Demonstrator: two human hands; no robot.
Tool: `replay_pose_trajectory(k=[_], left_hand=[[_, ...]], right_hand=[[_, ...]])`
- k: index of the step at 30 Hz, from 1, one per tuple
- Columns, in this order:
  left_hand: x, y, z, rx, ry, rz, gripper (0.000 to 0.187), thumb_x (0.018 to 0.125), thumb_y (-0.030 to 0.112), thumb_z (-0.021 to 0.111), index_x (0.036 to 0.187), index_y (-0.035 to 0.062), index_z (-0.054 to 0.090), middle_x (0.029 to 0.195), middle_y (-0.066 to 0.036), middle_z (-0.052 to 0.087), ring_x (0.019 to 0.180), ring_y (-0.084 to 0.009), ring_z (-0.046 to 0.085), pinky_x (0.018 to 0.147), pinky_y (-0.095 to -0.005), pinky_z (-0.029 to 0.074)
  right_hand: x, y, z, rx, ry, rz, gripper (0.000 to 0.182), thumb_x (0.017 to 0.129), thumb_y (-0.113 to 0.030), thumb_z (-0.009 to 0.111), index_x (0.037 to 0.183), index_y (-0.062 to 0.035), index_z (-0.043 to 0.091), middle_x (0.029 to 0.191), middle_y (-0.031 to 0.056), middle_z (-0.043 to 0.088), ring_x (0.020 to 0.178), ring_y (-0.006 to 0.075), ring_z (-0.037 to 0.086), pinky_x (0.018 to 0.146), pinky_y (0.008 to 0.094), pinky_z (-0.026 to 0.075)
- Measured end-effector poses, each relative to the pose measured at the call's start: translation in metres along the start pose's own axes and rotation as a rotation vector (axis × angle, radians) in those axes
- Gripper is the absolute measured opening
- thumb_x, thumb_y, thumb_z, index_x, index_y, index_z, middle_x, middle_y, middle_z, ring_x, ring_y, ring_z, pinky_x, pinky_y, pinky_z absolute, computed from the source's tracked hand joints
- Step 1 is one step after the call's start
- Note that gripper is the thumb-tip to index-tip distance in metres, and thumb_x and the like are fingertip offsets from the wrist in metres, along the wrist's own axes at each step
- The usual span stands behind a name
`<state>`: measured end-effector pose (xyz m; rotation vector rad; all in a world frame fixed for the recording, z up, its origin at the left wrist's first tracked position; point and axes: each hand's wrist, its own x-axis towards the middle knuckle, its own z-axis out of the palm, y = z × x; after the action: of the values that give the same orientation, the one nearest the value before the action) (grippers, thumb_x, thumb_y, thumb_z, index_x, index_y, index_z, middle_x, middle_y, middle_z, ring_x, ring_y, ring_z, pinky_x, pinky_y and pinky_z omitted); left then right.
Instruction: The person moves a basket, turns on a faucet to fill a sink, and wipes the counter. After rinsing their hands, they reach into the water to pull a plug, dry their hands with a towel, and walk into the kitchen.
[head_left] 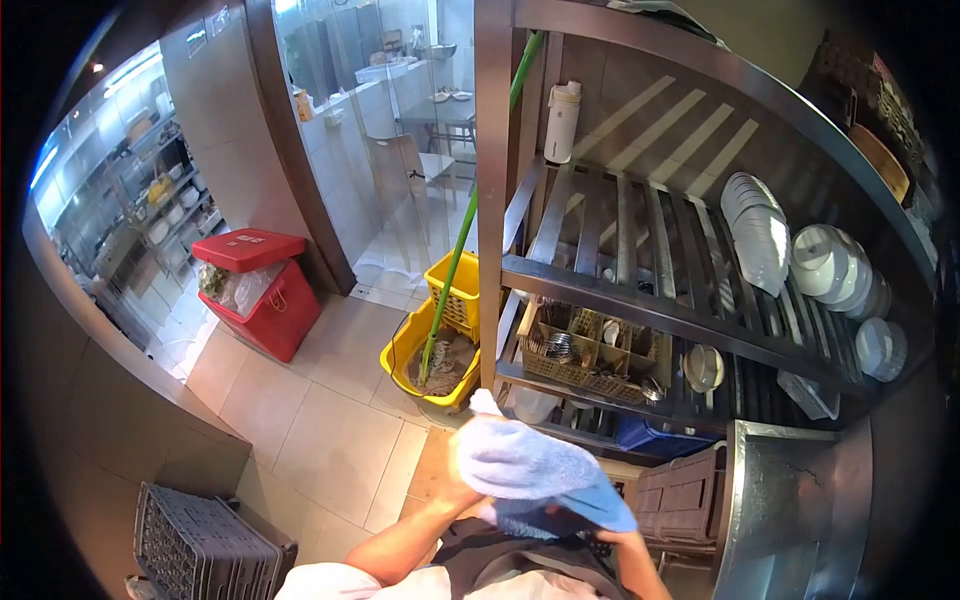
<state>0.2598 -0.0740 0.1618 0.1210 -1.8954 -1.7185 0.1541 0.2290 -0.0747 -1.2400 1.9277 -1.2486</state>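
Note:
A light blue towel [530, 460] hangs bunched in front of my body, its lower right end a darker blue. My left hand [458, 478] grips the towel's left side, with most of the fingers hidden by the folds. A small white tip [485, 402] sticks up above that hand; I cannot make out whether it belongs to the towel. At the towel's lower right end, my right hand [622, 545] holds the cloth near its edge, partly covered by it.
To the right stands a metal rack [640, 290] with stacked white plates [755, 235], a cutlery basket [590, 360] and a white bottle [563, 122]. Ahead are a yellow mop bucket [400, 365] and a red bin [270, 310]. Grey crates [205, 540] sit lower left, a metal sink [800, 530] lower right.

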Motion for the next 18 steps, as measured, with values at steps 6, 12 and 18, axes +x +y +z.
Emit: replay_pose_trajectory(k=[6, 12, 18], left_hand=[[0.011, -0.033, 0.046, -0.231, -0.442, -0.701, 0.039, 0.077, 0.028, 0.060, 0.106, 0.0035, 0.053, 0.096, -0.011, 0.058, 0.093, -0.0219, 0.055, 0.079, -0.0339, 0.043], [0.007, 0.009, 0.082, -0.270, -0.772, 0.287, 0.056, 0.069, 0.019, 0.064, 0.118, 0.0012, 0.043, 0.121, -0.017, 0.043, 0.115, -0.0324, 0.040, 0.096, -0.0404, 0.030], [-0.002, 0.022, 0.034, -0.024, -0.348, 0.355, 0.066, 0.069, 0.015, 0.066, 0.127, 0.0045, 0.035, 0.130, -0.019, 0.036, 0.120, -0.0336, 0.035, 0.101, -0.0459, 0.023]], right_hand=[[0.067, -0.157, -0.044, -0.663, 0.147, -0.173, 0.050, 0.073, -0.025, 0.064, 0.115, -0.0024, 0.049, 0.117, 0.0144, 0.050, 0.106, 0.0278, 0.048, 0.091, 0.0331, 0.038], [0.131, -0.259, -0.079, -1.035, 0.558, -0.189, 0.043, 0.077, -0.020, 0.057, 0.115, -0.0025, 0.049, 0.117, 0.0146, 0.051, 0.107, 0.0272, 0.048, 0.091, 0.0334, 0.038], [0.139, -0.335, -0.203, -1.408, 1.025, -0.163, 0.037, 0.081, -0.015, 0.051, 0.116, -0.0026, 0.049, 0.118, 0.0148, 0.051, 0.107, 0.0266, 0.049, 0.092, 0.0336, 0.038]])
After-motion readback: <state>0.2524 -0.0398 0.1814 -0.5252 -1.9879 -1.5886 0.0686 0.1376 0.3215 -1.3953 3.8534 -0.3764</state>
